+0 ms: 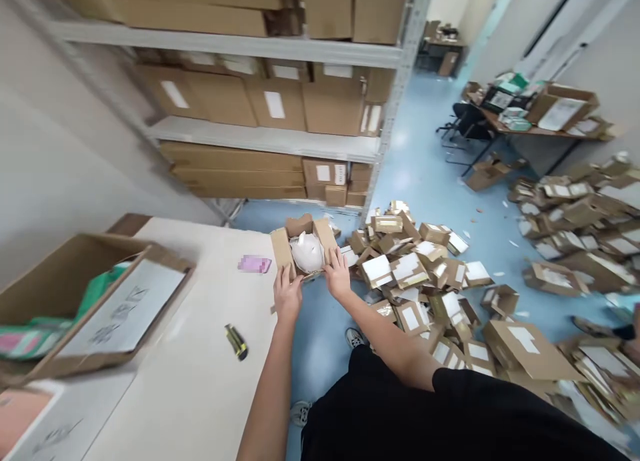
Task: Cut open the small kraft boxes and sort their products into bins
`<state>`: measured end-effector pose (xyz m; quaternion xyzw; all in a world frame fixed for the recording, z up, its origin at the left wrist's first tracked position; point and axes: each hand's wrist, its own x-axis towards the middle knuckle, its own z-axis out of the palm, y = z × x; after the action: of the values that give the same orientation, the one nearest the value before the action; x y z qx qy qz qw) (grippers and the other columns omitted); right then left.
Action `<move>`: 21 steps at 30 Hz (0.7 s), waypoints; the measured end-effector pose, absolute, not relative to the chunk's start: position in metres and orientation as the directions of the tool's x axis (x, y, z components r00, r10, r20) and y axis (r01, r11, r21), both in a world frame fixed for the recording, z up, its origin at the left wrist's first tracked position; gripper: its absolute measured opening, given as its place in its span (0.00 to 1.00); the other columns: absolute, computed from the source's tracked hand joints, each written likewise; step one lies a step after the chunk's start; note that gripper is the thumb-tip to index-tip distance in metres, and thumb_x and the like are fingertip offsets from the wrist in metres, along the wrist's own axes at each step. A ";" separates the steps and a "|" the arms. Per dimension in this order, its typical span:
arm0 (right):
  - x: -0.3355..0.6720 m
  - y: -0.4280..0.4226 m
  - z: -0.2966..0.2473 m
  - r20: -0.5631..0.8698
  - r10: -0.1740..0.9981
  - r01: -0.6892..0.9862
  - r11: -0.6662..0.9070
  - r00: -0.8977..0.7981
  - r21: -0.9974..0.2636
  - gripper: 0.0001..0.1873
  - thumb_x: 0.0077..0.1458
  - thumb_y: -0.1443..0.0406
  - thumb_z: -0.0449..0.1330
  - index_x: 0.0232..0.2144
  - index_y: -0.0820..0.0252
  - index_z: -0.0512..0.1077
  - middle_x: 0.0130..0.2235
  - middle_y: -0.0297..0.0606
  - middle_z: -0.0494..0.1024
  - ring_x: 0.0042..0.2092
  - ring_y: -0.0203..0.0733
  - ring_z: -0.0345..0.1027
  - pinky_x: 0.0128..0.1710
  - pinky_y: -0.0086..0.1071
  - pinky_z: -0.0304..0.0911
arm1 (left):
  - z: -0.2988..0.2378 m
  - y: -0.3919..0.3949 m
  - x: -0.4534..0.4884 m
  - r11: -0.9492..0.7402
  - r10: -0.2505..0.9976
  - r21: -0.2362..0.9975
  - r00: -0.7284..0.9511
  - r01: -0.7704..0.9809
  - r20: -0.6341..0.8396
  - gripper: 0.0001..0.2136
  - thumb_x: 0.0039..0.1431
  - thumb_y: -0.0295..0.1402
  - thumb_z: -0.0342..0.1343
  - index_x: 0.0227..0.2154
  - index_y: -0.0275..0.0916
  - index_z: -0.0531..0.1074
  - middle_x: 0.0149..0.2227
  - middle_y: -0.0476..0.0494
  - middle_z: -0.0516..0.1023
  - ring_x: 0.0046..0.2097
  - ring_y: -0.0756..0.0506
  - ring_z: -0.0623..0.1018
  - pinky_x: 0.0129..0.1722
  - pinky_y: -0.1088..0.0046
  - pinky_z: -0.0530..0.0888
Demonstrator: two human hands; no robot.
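A small open cardboard box (283,251) sits at the right edge of the white table (200,354), with a white wrapped item (307,252) inside it. My left hand (287,294) grips the box's near left side, fingers curled on the wall and flap. At the near right corner my right hand (338,274) rests on the box, fingers pressed against its edge. A pink packet (255,264) lies on the table just left of the box.
A yellow-black utility knife (236,341) lies on the table. A large open carton (75,307) with green and pink contents stands at the left. Several small boxes (425,281) litter the blue floor. Shelves (260,137) hold cartons; a desk (530,124) is far right.
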<state>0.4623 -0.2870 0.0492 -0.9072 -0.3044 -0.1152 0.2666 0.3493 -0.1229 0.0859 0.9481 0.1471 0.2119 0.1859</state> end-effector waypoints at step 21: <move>0.628 -0.479 0.057 0.328 0.116 0.274 -0.828 0.938 -0.489 0.27 0.57 0.71 0.57 0.59 0.62 0.74 0.74 0.51 0.56 0.74 0.61 0.45 0.69 0.56 0.55 | 0.120 -0.291 0.601 -0.841 -0.027 0.524 0.978 -0.133 0.205 0.32 0.67 0.28 0.51 0.73 0.45 0.56 0.73 0.39 0.62 0.72 0.36 0.64 0.71 0.51 0.65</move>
<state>0.6282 -0.4785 0.0571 -0.9453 -0.1031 -0.1434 0.2741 0.6009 -0.2908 0.1199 0.9548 -0.0419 0.0950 0.2784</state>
